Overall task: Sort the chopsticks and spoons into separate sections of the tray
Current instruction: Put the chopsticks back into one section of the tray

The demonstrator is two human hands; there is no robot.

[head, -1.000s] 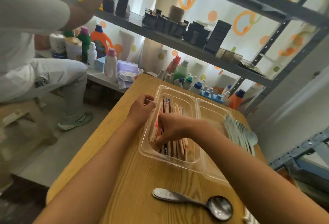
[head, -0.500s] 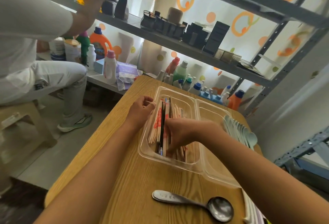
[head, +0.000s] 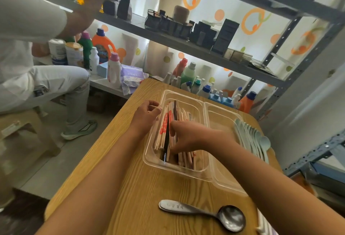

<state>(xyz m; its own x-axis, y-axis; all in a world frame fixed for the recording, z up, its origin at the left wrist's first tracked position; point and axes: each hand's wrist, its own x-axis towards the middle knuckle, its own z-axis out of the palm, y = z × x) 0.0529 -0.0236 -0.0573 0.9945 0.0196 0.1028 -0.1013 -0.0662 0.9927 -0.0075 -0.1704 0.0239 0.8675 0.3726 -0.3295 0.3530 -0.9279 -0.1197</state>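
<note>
A clear two-section plastic tray [head: 209, 176] sits on the wooden table [head: 130, 197]. Its left section holds a bundle of chopsticks [head: 164, 130], mostly pale wood with red print, one black. My right hand [head: 188, 135] reaches into that section, fingers curled down among the chopsticks. My left hand [head: 145, 117] rests at the tray's left rim, fingers curled against the chopstick tips. The right section looks empty. A metal spoon [head: 205, 214] lies on the table in front of the tray. Several pale green spoons [head: 253, 139] lie in a row right of the tray.
A metal shelf rack [head: 186, 47] with bottles and boxes stands behind the table. Another person [head: 28, 57] sits at the left on a stool, reaching to the shelf. More white spoons [head: 265, 225] show at the bottom right edge.
My right hand has shifted to the right within the left section, uncovering the red-printed chopsticks and the black one. My left hand has stayed at the rim.
</note>
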